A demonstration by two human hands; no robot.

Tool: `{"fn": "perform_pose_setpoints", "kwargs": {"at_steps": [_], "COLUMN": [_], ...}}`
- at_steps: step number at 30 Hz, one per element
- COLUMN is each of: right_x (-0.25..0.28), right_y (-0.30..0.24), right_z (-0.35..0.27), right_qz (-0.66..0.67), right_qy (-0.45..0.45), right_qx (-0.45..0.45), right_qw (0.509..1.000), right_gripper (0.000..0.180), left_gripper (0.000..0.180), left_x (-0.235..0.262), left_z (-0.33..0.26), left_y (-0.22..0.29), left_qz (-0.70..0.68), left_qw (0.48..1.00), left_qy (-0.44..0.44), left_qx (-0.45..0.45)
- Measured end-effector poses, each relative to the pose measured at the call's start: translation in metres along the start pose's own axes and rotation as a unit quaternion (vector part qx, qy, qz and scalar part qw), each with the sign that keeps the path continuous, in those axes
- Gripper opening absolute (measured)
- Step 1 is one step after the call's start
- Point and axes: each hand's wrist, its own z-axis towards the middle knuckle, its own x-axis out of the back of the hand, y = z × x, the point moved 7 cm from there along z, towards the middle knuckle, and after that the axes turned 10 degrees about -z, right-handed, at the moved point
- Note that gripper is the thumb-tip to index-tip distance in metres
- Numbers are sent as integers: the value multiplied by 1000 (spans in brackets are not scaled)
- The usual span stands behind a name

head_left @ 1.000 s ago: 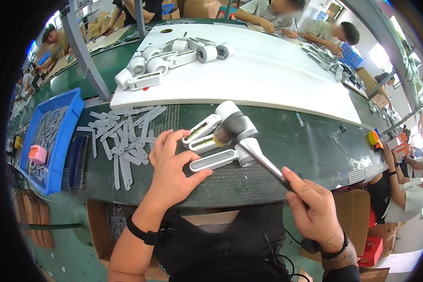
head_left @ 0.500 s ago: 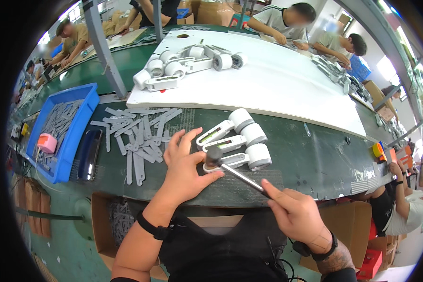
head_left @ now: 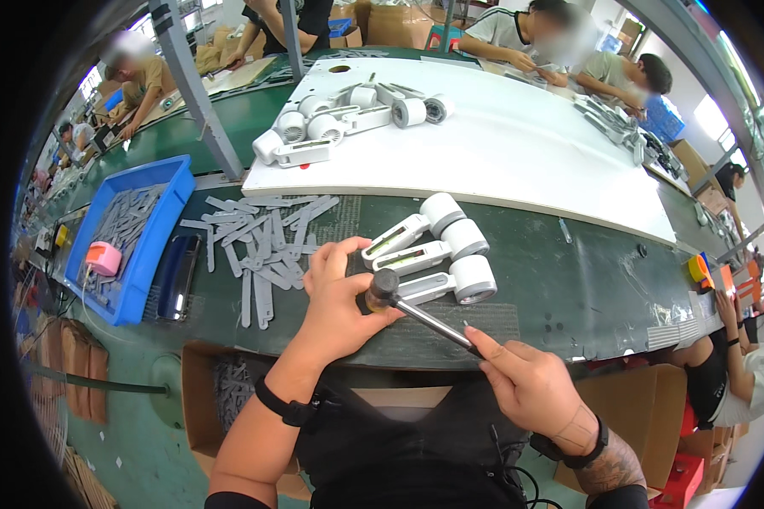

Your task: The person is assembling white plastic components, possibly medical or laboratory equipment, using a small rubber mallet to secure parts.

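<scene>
Nearest the body, the right hand point(head_left: 530, 386) is closed around the handle of a small hammer point(head_left: 416, 312), index finger laid along the shaft. The hammer's dark head sits up and to the left of that hand, resting against the thumb side of the left hand point(head_left: 339, 297). The left hand lies with fingers curled, pressing down on the near ends of three white handle parts point(head_left: 437, 250), each a flat slotted arm ending in a round cylinder; whether it pinches a smaller piece underneath cannot be told. These three parts lie side by side on the green surface point(head_left: 586, 288), just beyond and to the right of the left hand, their cylinder ends pointing away from it.

To the left of the left hand, a loose scatter of grey strips point(head_left: 259, 242) spreads over the surface. Farther left stands a blue tray point(head_left: 157, 229) holding more grey strips and a pink roll of tape point(head_left: 103, 259).

Beyond both hands lies a white board point(head_left: 518, 153), carrying a further cluster of white cylinder parts point(head_left: 339, 123) at its far left. Other people work at the far edge.
</scene>
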Motion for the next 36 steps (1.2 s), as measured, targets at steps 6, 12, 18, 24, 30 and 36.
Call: {"fn": "perform_pose_setpoints", "kwargs": {"at_steps": [6,12,18,24,30,36], "right_x": [32,47,48,35,17,7], "right_y": [11,57,89,102,110,104], "right_z": [-18,-62,-90,-104,-104,-85], "right_qz": [76,159,267,264,271,282], "right_qy": [92,167,297,282,219,204], "right_qx": [-54,-204,-275,-296,-325,-322], "right_qw": [991,951,875,873,879,880], "right_gripper": [55,50,52,51,51,50], "left_gripper": [35,21,28,22,21,34], "left_x": [6,11,-35,16,103,122], "left_z": [-5,-7,73,83,44,51], "left_y": [21,47,70,-4,-55,-51], "left_qz": [30,-185,-432,-317,176,212], "left_qw": [997,982,886,940,970,954], "left_qy": [52,-21,-64,79,-49,35], "left_qx": [-54,28,157,95,160,210]}}
